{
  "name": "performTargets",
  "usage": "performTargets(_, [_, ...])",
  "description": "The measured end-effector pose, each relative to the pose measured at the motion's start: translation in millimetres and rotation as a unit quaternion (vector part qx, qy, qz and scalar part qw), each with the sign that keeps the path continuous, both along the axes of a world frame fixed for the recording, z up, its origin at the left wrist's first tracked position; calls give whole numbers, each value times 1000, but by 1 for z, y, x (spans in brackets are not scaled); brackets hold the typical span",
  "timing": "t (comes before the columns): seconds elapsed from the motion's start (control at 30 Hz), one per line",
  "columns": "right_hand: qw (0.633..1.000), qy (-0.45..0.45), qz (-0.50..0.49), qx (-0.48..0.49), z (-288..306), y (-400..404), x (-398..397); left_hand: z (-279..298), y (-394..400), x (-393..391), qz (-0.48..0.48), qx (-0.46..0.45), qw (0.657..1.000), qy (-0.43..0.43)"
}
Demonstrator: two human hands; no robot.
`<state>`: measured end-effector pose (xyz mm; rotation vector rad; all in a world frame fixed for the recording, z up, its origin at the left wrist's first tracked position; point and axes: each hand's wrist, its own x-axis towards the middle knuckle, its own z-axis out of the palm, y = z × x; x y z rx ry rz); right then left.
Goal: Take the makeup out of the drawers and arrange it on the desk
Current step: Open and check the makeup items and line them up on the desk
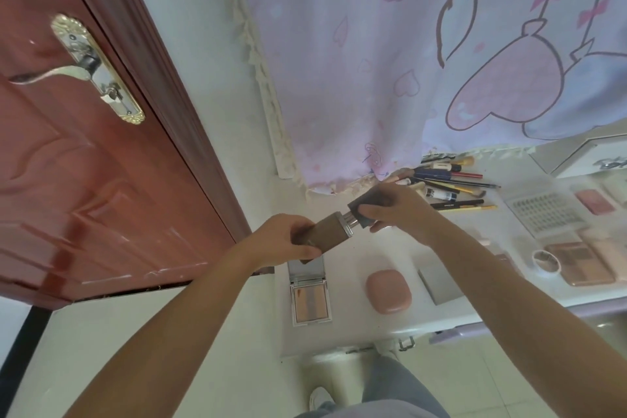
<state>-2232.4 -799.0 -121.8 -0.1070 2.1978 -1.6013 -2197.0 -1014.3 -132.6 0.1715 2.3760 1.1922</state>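
— Above the left end of the surface, what is being held?

— A brown bottle, lying nearly level between both hands, clear of everything below. The left hand has its fingers wrapped round the body; the right hand pinches the dark cap, which stands off the silver neck. My guess is the split grip steadies the body while the cap goes on or off, perhaps to check it before setting it down.

— And what lies beneath?

— An open powder case with its mirror up, directly under the bottle near the surface's left edge. Just beside it a pink pouch, then a grey flat case. A heap of brushes and pencils sits at the back by the curtain; flat palettes and a roll of tape lie well to the right.

— Where is there room?

— Bare surface shows between the pouch and the brush heap, right under the right hand. The door stands near the left edge, so moving rightward looks safer.
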Motion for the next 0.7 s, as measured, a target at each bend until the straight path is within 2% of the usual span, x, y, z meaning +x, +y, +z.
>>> performTargets(0.37, [998, -28, 31, 44, -28, 5, 15, -32, 16, 14, 10, 69, 995, -73])
performTargets(0.53, [998, -64, 4, 7, -34, 8, 22, -43, 26, 14, 21, 86, 993, -82])
performTargets(0.7, [997, -42, -7, 62, -47, 7, 29, -55, 29, 17, 17, 73, 994, -78])
